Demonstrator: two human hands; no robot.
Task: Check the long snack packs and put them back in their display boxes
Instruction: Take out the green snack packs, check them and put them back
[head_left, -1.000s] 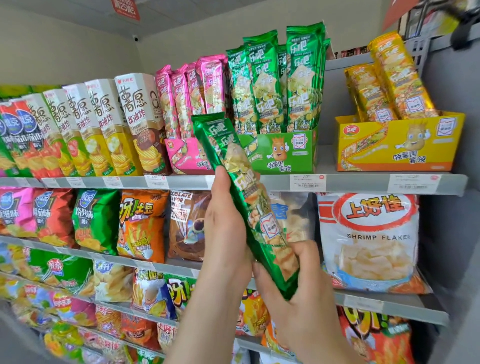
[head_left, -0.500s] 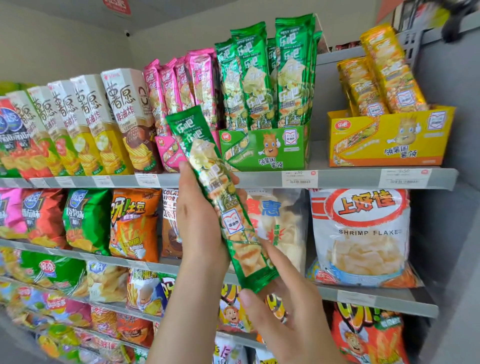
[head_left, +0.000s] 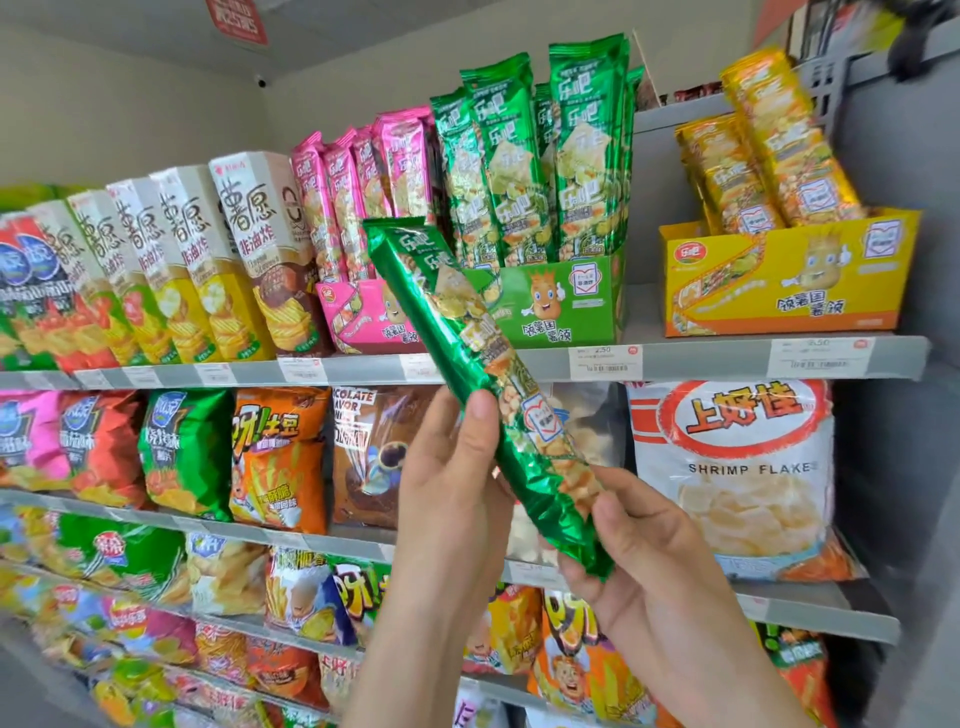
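The long green pack (head_left: 483, 364) is in the air in front of the shelves. It is tilted, with its top end up and to the left and its bottom end down and to the right. The left hand (head_left: 447, 483) grips it at the middle: the thumb (head_left: 480, 423) presses on the pack's left edge, while the other fingers are behind the foil and probably curl round it, though they are hidden. The right hand (head_left: 649, 545) holds the lower end, with its thumb (head_left: 618, 512) lying on the front face and the bottom seal resting against the palm.

Above the left fingertips, the pack's top end overlaps the front of the green display box (head_left: 550, 306), where more green packs (head_left: 587, 156) stand upright. The pink display box (head_left: 363, 317) with its pink packs (head_left: 353, 197) is just beside this box, up and left of the left thumb. The yellow display box (head_left: 779, 280) sits up and right of the right hand, apart from the green one, and its yellow packs (head_left: 779, 145) lean left. A grey shelf edge (head_left: 701, 358) passes behind the held pack, above both thumbs. A white shrimp-flakes bag (head_left: 737, 478) stands just right of the right thumb.
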